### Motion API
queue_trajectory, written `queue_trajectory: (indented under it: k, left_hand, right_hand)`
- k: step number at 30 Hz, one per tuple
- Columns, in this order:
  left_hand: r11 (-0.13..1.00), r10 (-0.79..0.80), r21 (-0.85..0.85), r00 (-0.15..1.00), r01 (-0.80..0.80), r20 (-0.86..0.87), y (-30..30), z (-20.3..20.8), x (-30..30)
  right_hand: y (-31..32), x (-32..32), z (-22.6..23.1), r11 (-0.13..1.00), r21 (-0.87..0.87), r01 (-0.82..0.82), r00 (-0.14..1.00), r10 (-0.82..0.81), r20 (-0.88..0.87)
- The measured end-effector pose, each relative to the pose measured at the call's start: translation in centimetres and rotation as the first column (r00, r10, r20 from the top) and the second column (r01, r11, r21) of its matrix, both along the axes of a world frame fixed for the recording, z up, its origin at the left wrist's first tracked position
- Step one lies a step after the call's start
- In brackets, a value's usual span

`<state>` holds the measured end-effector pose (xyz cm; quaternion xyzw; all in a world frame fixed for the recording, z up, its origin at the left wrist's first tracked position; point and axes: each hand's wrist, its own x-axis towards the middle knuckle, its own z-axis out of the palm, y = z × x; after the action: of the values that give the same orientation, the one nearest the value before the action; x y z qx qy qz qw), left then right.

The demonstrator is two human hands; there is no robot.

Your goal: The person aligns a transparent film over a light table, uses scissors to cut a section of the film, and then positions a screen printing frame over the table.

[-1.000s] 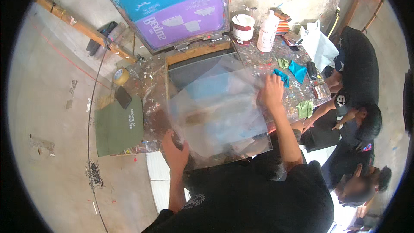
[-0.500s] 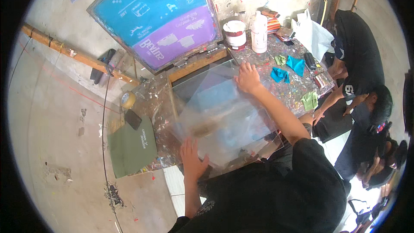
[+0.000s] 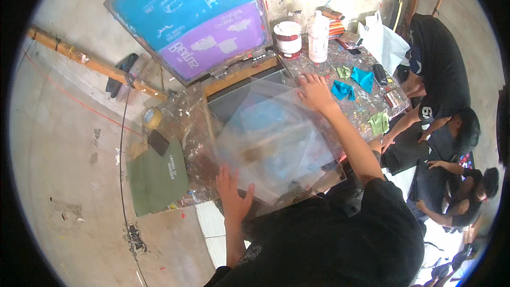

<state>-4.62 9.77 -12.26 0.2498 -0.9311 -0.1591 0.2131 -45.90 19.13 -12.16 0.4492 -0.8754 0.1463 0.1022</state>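
A large clear plastic sheet [image 3: 276,138] lies over a dark printing base on the paint-spattered table [image 3: 186,122]. My left hand [image 3: 232,194] presses flat on the sheet's near left corner, fingers spread. My right hand [image 3: 314,91] rests palm down on the sheet's far right corner. Under the sheet a blue patch shows. Behind it a raised printing screen [image 3: 199,13] with blue and purple areas leans against the wall.
A white pot [image 3: 288,37] and a white bottle [image 3: 318,36] stand at the table's back. Teal and green cloth scraps [image 3: 355,82] lie to the right. A green folded cloth [image 3: 156,178], a dark phone [image 3: 158,142] and a tape roll [image 3: 152,117] sit left. Two people [image 3: 441,106] crouch at right.
The view has shifted, and my right hand has slid toward the sheet's far right corner while my left hand moved in on the near corner. The sheet now lies flatter on the base.
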Motion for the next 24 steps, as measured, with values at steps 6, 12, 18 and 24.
queue_trajectory:
  k: [6,12,18,24]
  left_hand:
    - [0.999,0.041,-0.017,0.995,-0.043,-0.088,0.1,0.4,0.7]
    - [0.995,0.099,0.055,0.970,-0.089,-0.223,-0.1,1.8,0.4]
    - [0.847,0.519,0.061,0.800,-0.527,-0.300,-4.9,-0.7,8.3]
    - [0.335,0.775,0.192,0.154,-0.923,-0.613,-23.7,-6.4,22.6]
  right_hand:
    - [2.7,-0.6,1.2,0.982,-0.186,-0.032,0.988,0.059,0.145]
    - [9.3,0.9,2.3,0.972,-0.236,-0.020,0.955,0.089,0.284]
    - [8.4,2.5,0.6,0.977,-0.209,-0.032,0.966,0.083,0.243]
    - [11.3,2.7,1.5,0.993,-0.086,0.076,0.995,-0.071,0.067]
